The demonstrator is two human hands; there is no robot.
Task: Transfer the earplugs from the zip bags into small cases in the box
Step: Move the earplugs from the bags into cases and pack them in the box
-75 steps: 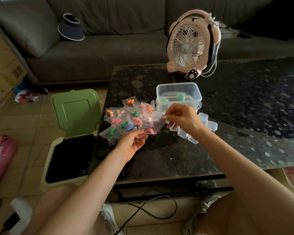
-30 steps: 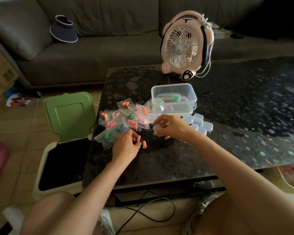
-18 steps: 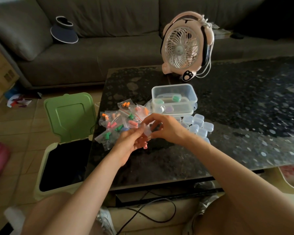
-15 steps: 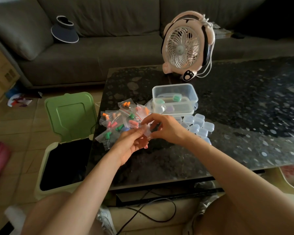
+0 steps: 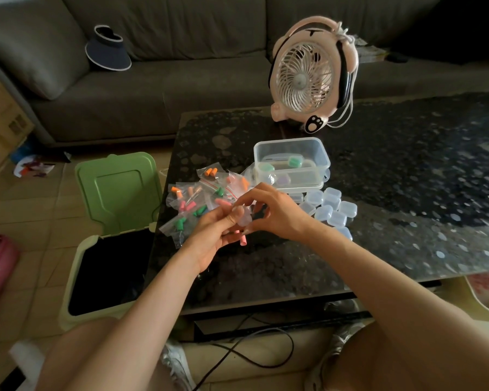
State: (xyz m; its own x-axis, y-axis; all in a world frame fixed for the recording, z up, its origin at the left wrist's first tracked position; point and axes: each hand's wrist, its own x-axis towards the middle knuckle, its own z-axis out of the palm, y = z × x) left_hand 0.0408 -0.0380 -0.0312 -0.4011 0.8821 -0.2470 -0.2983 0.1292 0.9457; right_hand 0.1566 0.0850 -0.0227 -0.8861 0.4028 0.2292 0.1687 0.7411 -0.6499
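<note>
A grey-brown sofa [image 5: 181,88] fills the top of the frame, and a dark speckled glossy table [image 5: 407,193] spreads from the centre to the right edge above a beige tiled floor. At lower left, beside the table, stands a green bin [image 5: 119,193] with its lid raised. A pink fan [image 5: 305,74] stands at the table's far edge, upper centre, and a dark visor [image 5: 108,52] lies on the sofa at upper left. Just below the fan sits the clear box [image 5: 323,162], with a few filled cases inside. Loose cases [image 5: 331,207] cluster at its lower right, and zip bags [image 5: 198,198] of coloured earplugs lie heaped at its lower left. At centre, the left hand [image 5: 212,235] and right hand [image 5: 274,213] meet, curled fingertips pinching one small case [image 5: 244,218] between them. A pink earplug [image 5: 242,239] lies just below.
</note>
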